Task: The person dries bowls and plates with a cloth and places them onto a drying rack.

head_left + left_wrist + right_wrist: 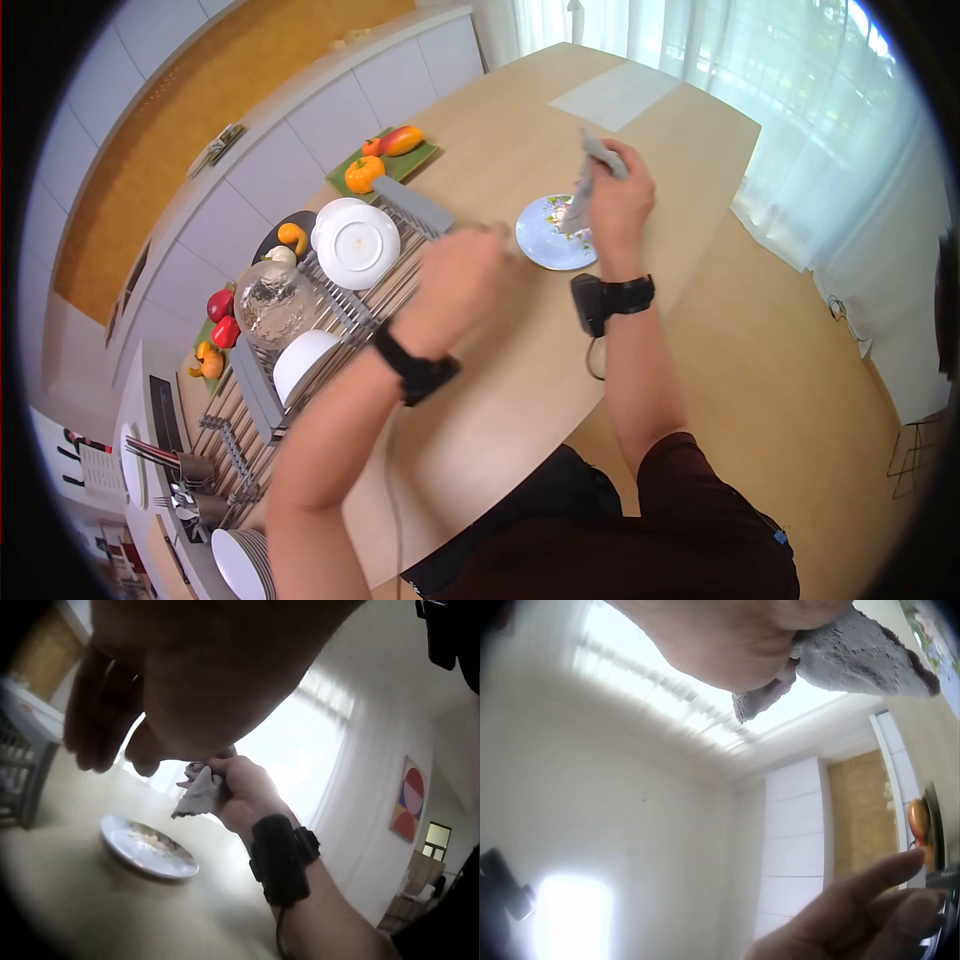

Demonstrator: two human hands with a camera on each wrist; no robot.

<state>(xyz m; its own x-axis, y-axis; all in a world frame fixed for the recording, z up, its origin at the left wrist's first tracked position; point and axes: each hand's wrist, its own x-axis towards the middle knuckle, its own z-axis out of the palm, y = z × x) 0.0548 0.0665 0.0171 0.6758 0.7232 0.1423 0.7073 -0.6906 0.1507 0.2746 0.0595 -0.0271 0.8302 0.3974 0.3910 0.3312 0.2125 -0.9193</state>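
My right hand grips a crumpled grey cloth, part of which sticks out above the fingers. In the head view the cloth's lower end overlaps a light blue plate with a floral pattern; contact cannot be told. The plate lies on the table. Left of the plate, my left hand is blurred in the head view. Its fingers look loosely extended in the right wrist view, and nothing shows in them.
A dish rack on the left holds white bowls and a clear bowl. Beyond it, a green tray carries an orange pepper and other produce. Cutlery holders and stacked white plates stand at the lower left.
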